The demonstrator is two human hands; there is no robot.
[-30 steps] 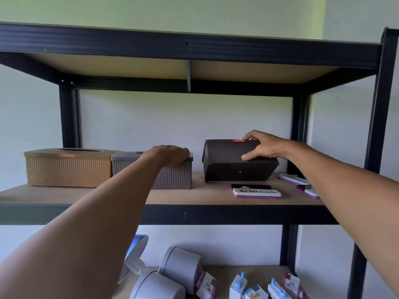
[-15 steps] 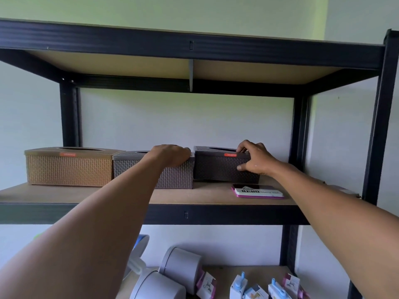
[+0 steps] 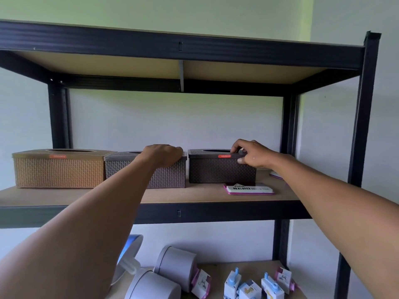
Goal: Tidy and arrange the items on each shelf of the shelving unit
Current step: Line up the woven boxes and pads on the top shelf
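On the middle shelf (image 3: 194,196), my right hand (image 3: 253,154) pinches the dark tissue box (image 3: 220,169) by its lid. My left hand (image 3: 164,154) curls over the grey box (image 3: 168,175), apparently gripping; its far fingers are hidden.

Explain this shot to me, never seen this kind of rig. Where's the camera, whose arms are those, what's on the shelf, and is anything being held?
There is no machine here: a person wears a wide-angle camera on the head, so both arms reach into the picture from below.

They face a black metal shelving unit. On the middle shelf three woven-look tissue boxes stand in a row: a tan box, a grey box and a dark brown box. A flat pink-edged packet lies in front of the dark one.

The left hand curls over the grey box's top right corner. The right hand pinches the dark brown box's lid edge, thumb on the front, fingers on top. Both boxes sit on the shelf; nothing is lifted.

The lower shelf holds grey cylindrical containers lying on their sides and small cartons.
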